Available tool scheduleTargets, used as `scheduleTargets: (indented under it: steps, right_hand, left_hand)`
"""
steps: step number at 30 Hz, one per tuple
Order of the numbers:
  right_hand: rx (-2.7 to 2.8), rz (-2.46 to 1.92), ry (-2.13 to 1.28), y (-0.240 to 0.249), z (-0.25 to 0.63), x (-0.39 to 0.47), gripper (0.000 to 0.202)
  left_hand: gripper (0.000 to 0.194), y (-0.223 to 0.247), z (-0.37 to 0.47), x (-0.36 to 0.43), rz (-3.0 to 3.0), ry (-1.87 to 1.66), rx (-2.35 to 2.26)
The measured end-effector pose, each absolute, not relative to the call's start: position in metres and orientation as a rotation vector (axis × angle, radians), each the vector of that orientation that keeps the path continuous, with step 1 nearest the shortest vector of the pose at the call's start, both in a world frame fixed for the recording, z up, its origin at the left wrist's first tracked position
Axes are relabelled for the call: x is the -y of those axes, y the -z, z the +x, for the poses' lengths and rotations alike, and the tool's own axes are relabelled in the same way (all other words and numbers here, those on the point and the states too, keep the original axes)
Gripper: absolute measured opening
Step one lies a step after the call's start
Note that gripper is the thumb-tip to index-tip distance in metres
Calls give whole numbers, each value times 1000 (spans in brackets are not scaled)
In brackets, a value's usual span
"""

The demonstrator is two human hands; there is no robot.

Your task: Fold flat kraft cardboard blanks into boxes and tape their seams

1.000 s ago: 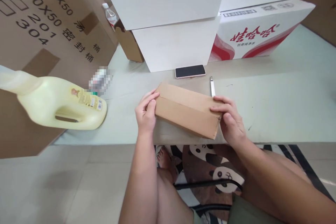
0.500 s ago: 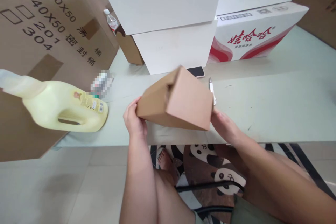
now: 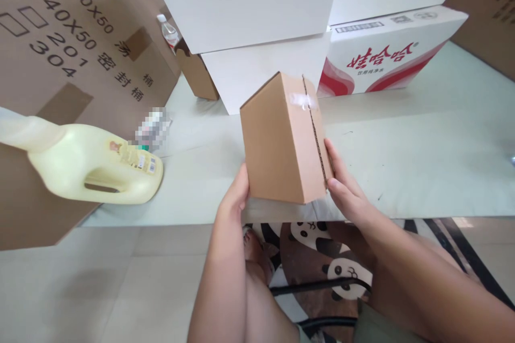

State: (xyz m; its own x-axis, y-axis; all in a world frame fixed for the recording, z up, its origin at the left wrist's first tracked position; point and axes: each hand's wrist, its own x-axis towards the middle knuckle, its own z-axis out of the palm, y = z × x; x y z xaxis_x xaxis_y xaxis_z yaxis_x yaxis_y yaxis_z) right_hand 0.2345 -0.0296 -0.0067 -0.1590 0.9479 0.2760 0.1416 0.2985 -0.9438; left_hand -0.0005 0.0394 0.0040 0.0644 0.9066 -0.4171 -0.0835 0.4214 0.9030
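Observation:
A small brown cardboard box [image 3: 271,144] is held tilted above the pale table, gripped from both sides. A strip of clear tape [image 3: 301,101] lies across the seam on its narrow right-hand face. My left hand [image 3: 237,187] presses against the box's lower left side, with most of its fingers hidden behind the cardboard. On the right side, my right hand [image 3: 345,185] clasps the box near its lower edge, thumb in front and fingers along the side.
A pale yellow jug [image 3: 96,163] lies at the table's left, before a large carton [image 3: 80,80]. White boxes [image 3: 261,67] and a red-and-white carton [image 3: 382,61] stand at the back. A small bottle [image 3: 168,32] and an open brown box [image 3: 197,75] are behind left.
Both hands have turned the box, so its taped seam now faces right and up. My left hand has moved rightward. The phone and the box cutter are now hidden behind the box.

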Motion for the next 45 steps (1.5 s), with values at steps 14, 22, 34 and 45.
scheduleTargets:
  steps: [14,22,34,45]
  right_hand:
    - [1324,-1070,-852,2,222,22,67]
    - [1384,-1063,-931,-5,217,24,42]
    - [1612,-971,-1089,-3,208,20,55]
    - [1950,-2066,-337,29,236,-16,48]
  left_hand:
    - [63,7,-15,-29,1004,-556,-1189]
    - [48,7,-16,-40,1405,-740,-1389]
    - [48,-2,-19,-40,1351,-1572,-1288]
    - [45,-5,-14,-40,1274,-1615,-1249]
